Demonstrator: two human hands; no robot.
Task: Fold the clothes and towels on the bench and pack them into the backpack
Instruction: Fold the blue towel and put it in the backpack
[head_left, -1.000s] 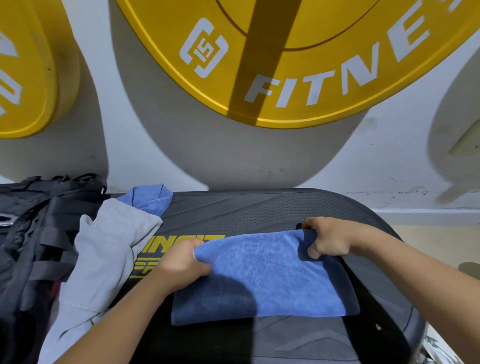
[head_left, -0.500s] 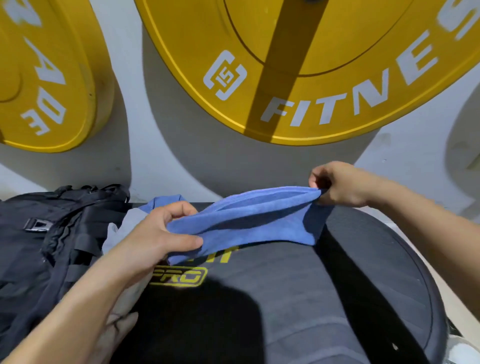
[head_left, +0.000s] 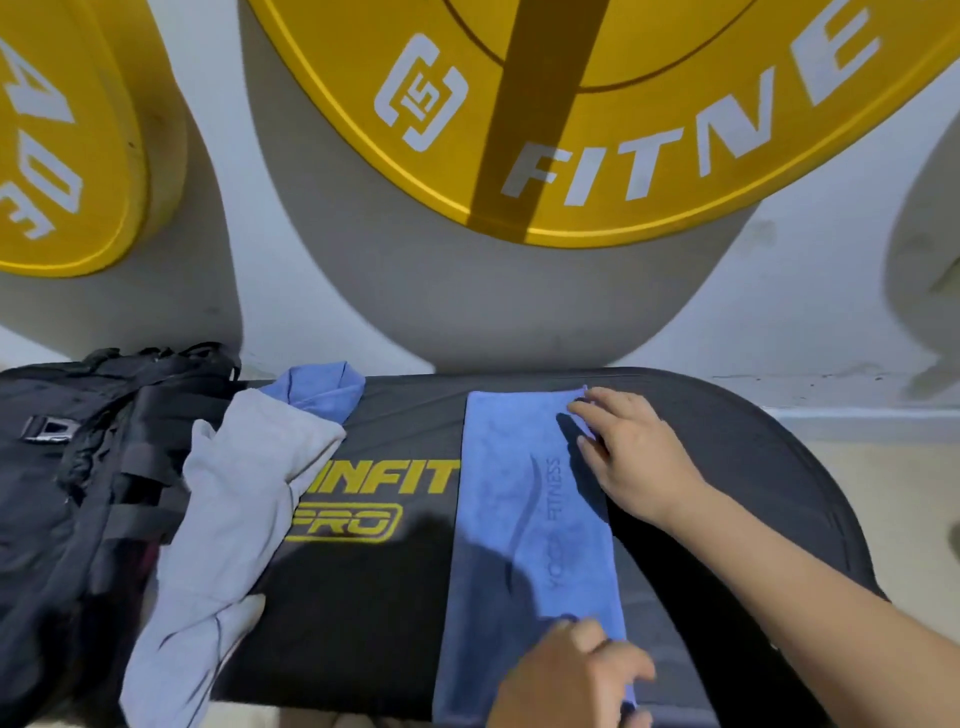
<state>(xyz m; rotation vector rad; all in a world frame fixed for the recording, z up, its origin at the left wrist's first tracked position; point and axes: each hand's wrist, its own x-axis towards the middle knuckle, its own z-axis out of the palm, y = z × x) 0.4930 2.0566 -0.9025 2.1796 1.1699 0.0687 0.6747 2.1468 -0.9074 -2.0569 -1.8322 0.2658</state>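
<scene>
White gym wall (head_left: 831, 260) hung with a large yellow weight plate (head_left: 623, 130) lettered in white, and a smaller yellow plate (head_left: 62, 156) at far left, backs a black padded bench (head_left: 727, 467) printed with yellow lettering. On the bench's right half a blue microfibre towel (head_left: 519, 493), folded into a long narrow strip, lies flat and runs from the far edge to the near edge. A person's right hand (head_left: 634, 457) rests on the strip's far right corner, fingers (head_left: 587, 410) straight and close together, palm down on the cloth. The left hand (head_left: 566, 675) sits at the near right corner with fingers bent over the towel's edge; blur hides whether they pinch the cloth or only press it. On the bench's left side a crumpled pale grey garment (head_left: 234, 519) drapes toward the near edge, and a bunched blue cloth (head_left: 322, 389) lies just beyond it at the far edge. A black strapped backpack (head_left: 62, 493) sits at the far left, touching the grey garment.
</scene>
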